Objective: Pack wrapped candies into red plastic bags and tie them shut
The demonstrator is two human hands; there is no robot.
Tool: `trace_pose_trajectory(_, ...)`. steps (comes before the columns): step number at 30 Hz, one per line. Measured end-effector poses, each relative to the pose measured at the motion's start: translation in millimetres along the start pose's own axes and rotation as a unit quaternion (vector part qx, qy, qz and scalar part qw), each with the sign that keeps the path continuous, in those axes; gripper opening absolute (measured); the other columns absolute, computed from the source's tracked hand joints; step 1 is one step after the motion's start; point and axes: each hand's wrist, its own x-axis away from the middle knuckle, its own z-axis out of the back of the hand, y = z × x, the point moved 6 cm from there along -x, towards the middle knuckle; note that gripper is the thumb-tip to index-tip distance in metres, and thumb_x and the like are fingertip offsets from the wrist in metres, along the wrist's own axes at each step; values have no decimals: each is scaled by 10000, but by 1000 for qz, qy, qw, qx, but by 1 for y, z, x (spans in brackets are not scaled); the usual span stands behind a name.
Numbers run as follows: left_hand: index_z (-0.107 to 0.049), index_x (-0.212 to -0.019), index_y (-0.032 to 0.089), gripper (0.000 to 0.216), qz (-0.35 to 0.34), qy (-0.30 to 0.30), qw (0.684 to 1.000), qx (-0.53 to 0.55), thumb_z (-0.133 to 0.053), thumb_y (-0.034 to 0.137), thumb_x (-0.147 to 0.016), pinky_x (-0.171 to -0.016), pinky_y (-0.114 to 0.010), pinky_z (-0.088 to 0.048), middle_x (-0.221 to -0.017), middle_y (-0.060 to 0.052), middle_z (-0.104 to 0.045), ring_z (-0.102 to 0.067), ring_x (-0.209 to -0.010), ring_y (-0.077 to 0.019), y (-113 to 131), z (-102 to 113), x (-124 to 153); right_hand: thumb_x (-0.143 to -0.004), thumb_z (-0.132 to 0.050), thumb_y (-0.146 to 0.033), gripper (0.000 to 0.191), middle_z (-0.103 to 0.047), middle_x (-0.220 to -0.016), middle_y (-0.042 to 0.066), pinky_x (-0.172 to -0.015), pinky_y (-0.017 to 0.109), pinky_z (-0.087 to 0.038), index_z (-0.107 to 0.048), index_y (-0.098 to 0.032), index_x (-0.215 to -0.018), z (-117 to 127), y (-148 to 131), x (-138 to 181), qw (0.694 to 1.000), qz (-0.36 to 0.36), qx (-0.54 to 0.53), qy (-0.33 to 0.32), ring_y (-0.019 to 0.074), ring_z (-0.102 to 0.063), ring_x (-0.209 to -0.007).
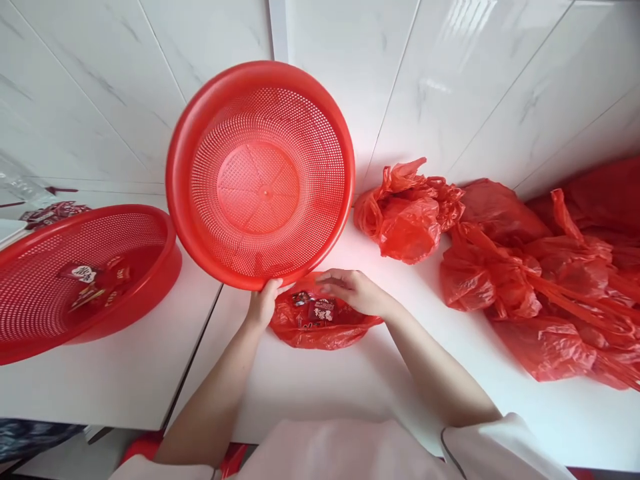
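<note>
A round red mesh basket (257, 187) is tipped up on its side, its open mouth facing me and nothing inside. My left hand (265, 303) is closed on the basket's lower rim. Just below and to the right, a red plastic bag (325, 340) lies with its mouth spread, holding several small printed packets (321, 309). My right hand (357, 292) is over the bag's right side, fingers bent and apart from the thumb, with nothing visible between them. Whether its fingertips touch the bag I cannot tell.
Another red mesh basket (150, 303) stands at left with several packets (95, 283) in it. Crumpled red bags (410, 213) sit by the tiled wall (360, 80). Several filled, tied red bags (545, 280) crowd the right. A seam crosses the white table (300, 393).
</note>
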Motion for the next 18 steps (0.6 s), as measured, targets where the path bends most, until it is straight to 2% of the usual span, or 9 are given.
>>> trace_pose_trajectory(2, -632, -1127, 182, 401, 12, 0, 1000, 27, -599, 195, -727, -945, -520, -523, -1109, -63, -690, -615, -1114, -288, 2, -1, -1, -905, -483, -182, 407, -706, -1090, 33, -919, 383, -524, -537, -290, -1294, 3, -2, 1, 997, 15, 60, 36, 200, -658, -1057)
trace_pose_trajectory(4, -643, -1063, 181, 359, 32, 1, 998, 54, -600, 185, -706, -925, -524, -535, -1052, -53, -705, -628, -1087, -288, 3, -2, 0, -888, -478, -140, 575, -705, -1049, 41, -915, 403, -528, -378, -298, -1432, 9, -1, 1, 992, 24, 98, 80, 214, -653, -1074)
trace_pose_trajectory(6, -661, -967, 159, 276, 58, -6, 996, 69, -592, 208, -704, -908, -528, -541, -985, -67, -716, -639, -1060, -299, 3, -3, 1, -875, -503, -147, 662, -667, -1127, 67, -901, 404, -539, -284, -293, -1482, 16, -1, 0, 984, 38, 116, 130, 220, -653, -1058)
trace_pose_trajectory(8, -670, -907, 145, 234, 82, -29, 994, 70, -582, 249, -718, -896, -527, -543, -974, -91, -720, -641, -1053, -314, 2, -5, 4, -857, -546, -177, 626, -603, -1240, 87, -906, 405, -541, -350, -288, -1441, 23, -3, 1, 972, 60, 131, 187, 225, -641, -1052)
trace_pose_trajectory(11, -685, -926, 146, 295, 97, -104, 989, 50, -580, 374, -771, -889, -503, -541, -1046, -131, -711, -624, -1094, -335, 6, -11, 6, -830, -603, -220, 381, -617, -1174, 83, -928, 404, -529, -529, -247, -1203, 31, -7, 4, 948, 93, 145, 267, 231, -619, -1034)
trace_pose_trajectory(14, -676, -1056, 161, 639, 106, -195, 975, -10, -520, 703, -755, -850, -481, -546, -1091, -173, -693, -617, -1113, -367, 19, -10, 7, -827, -640, -289, 262, -623, -1079, 71, -894, 377, -541, -523, -238, -1056, 36, -10, 9, 933, 106, 113, 325, 213, -622, -964)
trace_pose_trajectory(16, -630, -1169, 177, 857, 76, -166, 979, -88, -440, 854, -678, -815, -481, -550, -1091, -186, -686, -626, -1095, -381, 36, 7, 4, -817, -658, -319, 292, -606, -1062, 66, -861, 354, -549, -503, -242, -1053, 40, -11, 14, 924, 108, 82, 357, 203, -619, -945)
trace_pose_trajectory(17, -593, -1228, 182, 894, 44, -102, 983, -149, -435, 864, -671, -815, -488, -546, -1095, -185, -683, -630, -1085, -383, 49, 22, 3, -811, -663, -323, 302, -599, -1060, 64, -845, 342, -551, -499, -244, -1053, 42, -11, 16, 920, 108, 72, 370, 200, -617, -940)
trace_pose_trajectory(18, -542, -1291, 180, 895, 9, -4, 974, -227, -464, 837, -687, -831, -506, -534, -1100, -186, -677, -630, -1079, -387, 63, 42, 4, -807, -664, -324, 305, -595, -1059, 63, -830, 332, -552, -499, -244, -1051, 45, -12, 17, 917, 106, 68, 378, 197, -616, -932)
